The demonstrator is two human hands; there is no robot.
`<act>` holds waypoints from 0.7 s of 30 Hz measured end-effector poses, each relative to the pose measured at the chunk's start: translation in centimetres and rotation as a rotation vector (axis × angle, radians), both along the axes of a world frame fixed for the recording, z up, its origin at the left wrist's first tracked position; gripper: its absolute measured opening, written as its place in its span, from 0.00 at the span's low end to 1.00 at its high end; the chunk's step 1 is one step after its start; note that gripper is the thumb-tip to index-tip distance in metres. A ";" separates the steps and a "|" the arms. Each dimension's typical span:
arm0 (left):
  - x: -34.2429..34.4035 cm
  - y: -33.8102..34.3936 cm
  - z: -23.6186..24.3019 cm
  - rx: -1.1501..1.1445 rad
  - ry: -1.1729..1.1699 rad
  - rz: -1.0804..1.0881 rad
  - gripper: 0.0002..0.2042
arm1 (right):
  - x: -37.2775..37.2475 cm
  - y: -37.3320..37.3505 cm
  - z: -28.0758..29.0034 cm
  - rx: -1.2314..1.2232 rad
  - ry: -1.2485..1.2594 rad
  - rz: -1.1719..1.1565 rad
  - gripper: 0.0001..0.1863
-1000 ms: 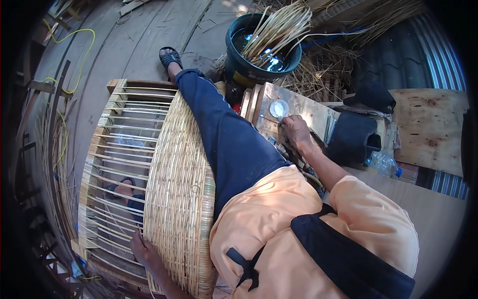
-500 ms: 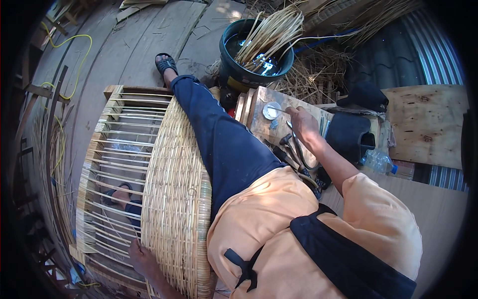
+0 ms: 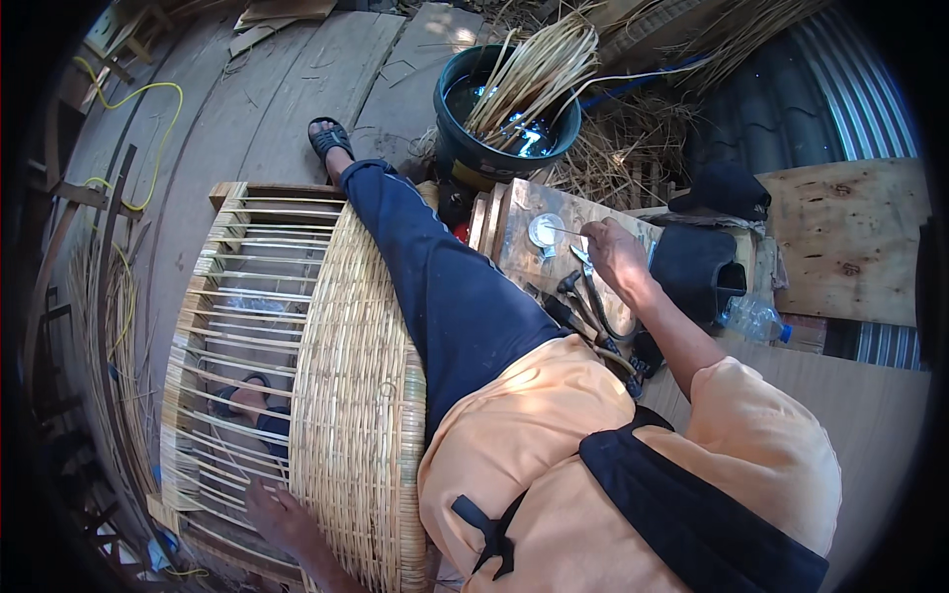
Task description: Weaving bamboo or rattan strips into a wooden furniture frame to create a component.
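Note:
My right hand is closed on a thin rod that looks like metal. The rod's far end points into a small round tub of white stuff on a wooden board. Down at the lower left, my left hand is curled beside the edge of a woven cane panel, over the bare cane strands. What its fingers hold, if anything, is hidden. The panel lies across a wooden frame, to the left of my stretched leg.
Past my foot stands a dark green bucket of water with a bundle of cane soaking. Hand tools lie near my right forearm. Further right are a black container, a clear bottle and a black cap.
My right hand has drawn slightly right, and the rod shows less over the tub. My left hand's fingers have shifted a little left over the strands. The whole view has shifted slightly.

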State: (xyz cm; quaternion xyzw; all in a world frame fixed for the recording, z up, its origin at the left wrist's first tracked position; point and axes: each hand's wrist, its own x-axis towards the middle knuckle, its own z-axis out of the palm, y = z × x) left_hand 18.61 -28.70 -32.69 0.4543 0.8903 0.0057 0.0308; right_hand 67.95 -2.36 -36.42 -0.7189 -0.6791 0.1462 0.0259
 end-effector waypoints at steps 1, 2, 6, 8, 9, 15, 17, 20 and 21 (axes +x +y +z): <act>0.8 1.6 0.7 0.023 0.034 -0.117 0.16 | 0.2 -0.1 0.1 0.010 0.024 -0.017 0.10; 2.4 3.7 2.0 0.045 0.070 -0.232 0.16 | 0.7 -0.3 -0.2 0.026 0.033 -0.022 0.10; 11.9 13.4 3.5 0.062 -0.323 -0.700 0.14 | 0.1 0.2 -1.4 -0.001 -0.041 0.031 0.12; 17.8 18.2 0.7 0.145 -0.427 -0.889 0.11 | 1.1 0.4 -2.9 0.003 -0.063 0.053 0.13; 20.3 19.9 -1.3 0.204 -0.479 -0.948 0.15 | 0.9 0.8 -3.0 0.004 -0.053 0.046 0.13; 30.5 27.1 -8.3 0.032 -0.582 -0.947 0.24 | -0.4 2.7 -3.2 -0.212 -0.095 0.217 0.15; 31.9 28.1 -10.0 -0.020 -0.586 -0.945 0.26 | -0.5 3.0 -2.9 -0.272 -0.062 0.226 0.15; 33.2 29.4 -11.4 -0.095 -0.660 -0.960 0.25 | 0.5 2.7 -3.0 -0.226 0.036 0.213 0.15; 33.6 29.8 -11.7 -0.079 -0.655 -0.952 0.24 | 0.9 2.6 -3.0 -0.196 0.105 0.206 0.15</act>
